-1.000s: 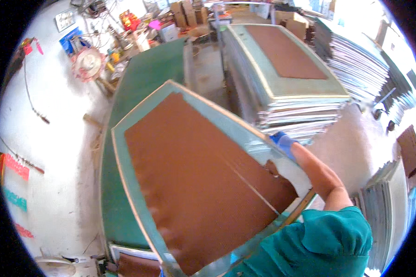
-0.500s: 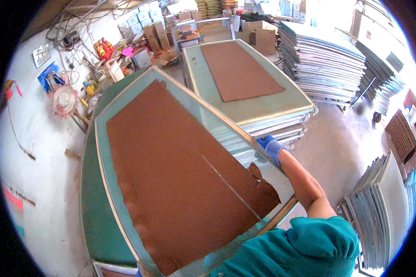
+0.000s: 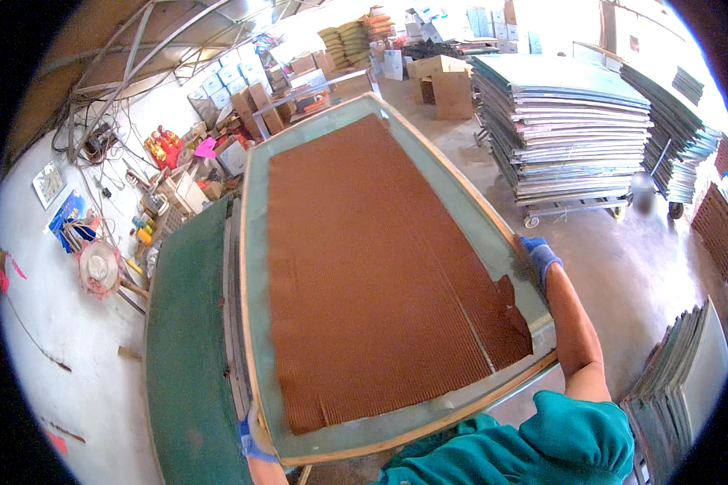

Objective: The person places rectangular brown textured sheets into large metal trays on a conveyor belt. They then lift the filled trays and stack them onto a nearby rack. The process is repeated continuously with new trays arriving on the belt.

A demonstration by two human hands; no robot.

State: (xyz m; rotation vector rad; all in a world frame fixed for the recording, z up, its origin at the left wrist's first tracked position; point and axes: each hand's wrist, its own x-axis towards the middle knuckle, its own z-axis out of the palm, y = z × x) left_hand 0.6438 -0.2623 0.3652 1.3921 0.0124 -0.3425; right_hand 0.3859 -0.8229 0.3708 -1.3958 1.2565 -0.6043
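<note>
I hold a large wood-edged mesh frame [image 3: 364, 436] in front of me, one hand on each long side. A wide brown ribbed sheet [image 3: 364, 275] lies on its pale green mesh; the right edge is torn and a pale line runs along part of it. My right hand [image 3: 539, 257], in a blue glove, is closed round the right rim. Down at the near left corner my left hand [image 3: 253, 440], also gloved in blue, grips the rim, its fingers partly hidden.
Left of the frame stands a long green table [image 3: 186, 347]. A tall stack of frames [image 3: 574, 129] on a wheeled cart is at the far right, with more stacked panels [image 3: 671, 396] near right. Cardboard boxes [image 3: 451, 90] and sacks [image 3: 346, 44] stand at the back.
The frame with its brown sheet has shifted right, off the green table and over the spot where another sheet-covered frame showed. My left hand has come into view.
</note>
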